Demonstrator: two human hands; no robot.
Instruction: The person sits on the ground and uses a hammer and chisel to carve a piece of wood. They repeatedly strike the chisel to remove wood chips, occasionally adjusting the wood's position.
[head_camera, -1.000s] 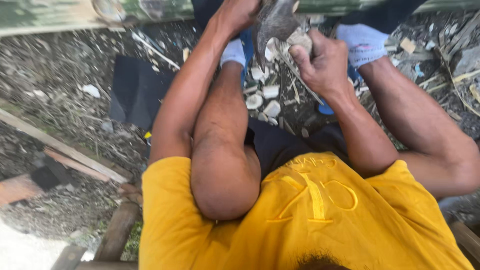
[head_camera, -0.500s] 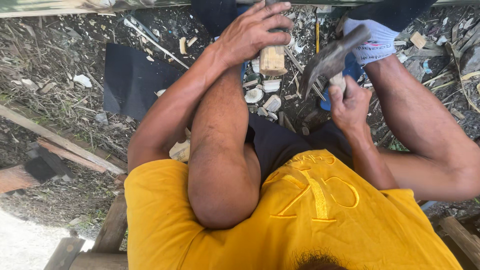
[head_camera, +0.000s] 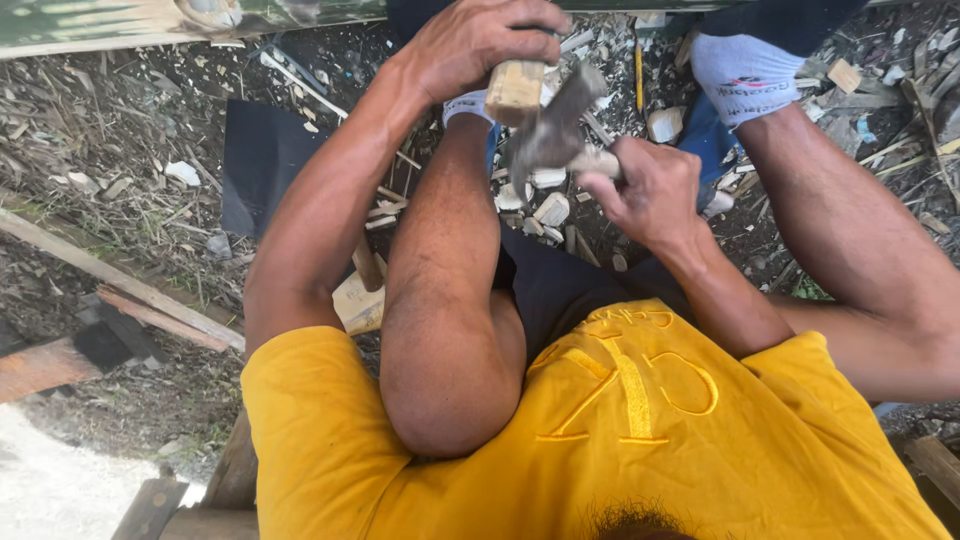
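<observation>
My left hand (head_camera: 480, 45) is closed over the top of a pale wooden block (head_camera: 515, 92), holding it upright between my knees. In my right hand (head_camera: 650, 190) is the handle of a grey chopping blade (head_camera: 550, 135). The blade's broad face lies just below and right of the block, touching or almost touching its lower end. My left knee (head_camera: 450, 330) is bent up under my left forearm, above my yellow shirt (head_camera: 620, 430).
Pale wood chips (head_camera: 550, 210) litter the dirt under the block. A black sheet (head_camera: 265, 165) lies to the left, with planks (head_camera: 120, 290) beyond it. My feet in white socks (head_camera: 745, 75) sit at the top, beside a thin yellow stick (head_camera: 638, 75). A green pole (head_camera: 100, 25) runs along the top edge.
The blade swung from the right of the block down and left against its lower end. My left hand stayed on the block; the view shifted slightly.
</observation>
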